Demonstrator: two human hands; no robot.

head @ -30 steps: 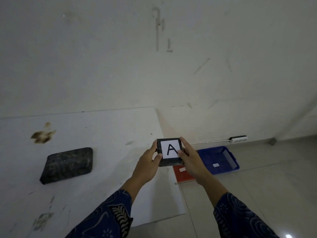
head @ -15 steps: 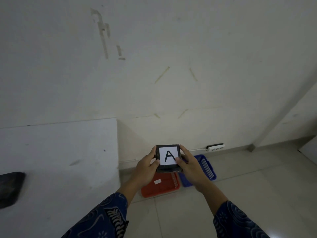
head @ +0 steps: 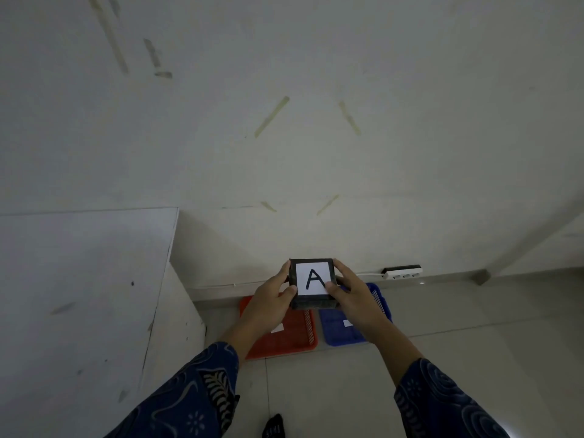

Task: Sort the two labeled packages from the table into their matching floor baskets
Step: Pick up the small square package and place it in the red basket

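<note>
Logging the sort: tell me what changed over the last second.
The view swung right, away from the table: the second dark package left the frame, and the red basket and blue basket now lie below the hands. Unchanged: left hand and right hand hold the A package.

2 hands (head: 275, 298) outstretched, clasping

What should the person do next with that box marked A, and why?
Probably lean in to read the basket tags. Both hands hold the A package above the red basket and blue basket, and the white tags can't be read from here.
</note>
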